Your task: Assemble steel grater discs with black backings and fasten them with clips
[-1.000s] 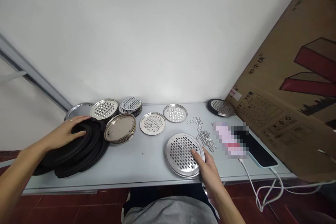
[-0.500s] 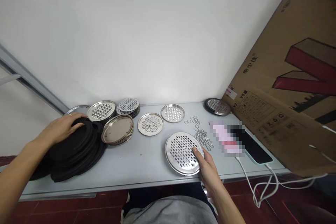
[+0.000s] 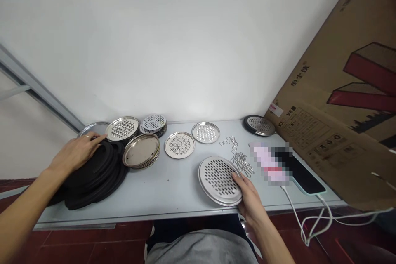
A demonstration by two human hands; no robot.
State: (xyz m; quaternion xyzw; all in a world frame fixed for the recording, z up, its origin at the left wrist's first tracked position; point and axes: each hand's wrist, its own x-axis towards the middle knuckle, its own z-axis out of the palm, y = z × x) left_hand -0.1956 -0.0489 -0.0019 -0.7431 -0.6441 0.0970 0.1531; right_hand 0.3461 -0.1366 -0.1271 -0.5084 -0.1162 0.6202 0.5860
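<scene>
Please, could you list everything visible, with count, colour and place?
Held perforated disc: at least one, silver, front.
Black pieces: several, black, left.
Plain discs: one stack, silver, left.
Perforated stacks: two, silver tops, back left.
Corner disc: one, grey, back left.
Loose perforated discs: two, silver, middle.
Rings and hooks: many, silver, right.
Rear piece: one, black and silver, right.
Pixelated item: one, mainly pink, right.
Phone: one, black, right.
Cables: some, white, lower right.
Box: one, brown, far right.
Table: one, pale grey, centre.
Rail: one, grey, far left.
Wall: one, white, behind.
Floor: one, red, below.
Clothing: some, grey and dark, bottom.
Left hand: one, on black pieces.
Right hand: one, on held disc.
</scene>
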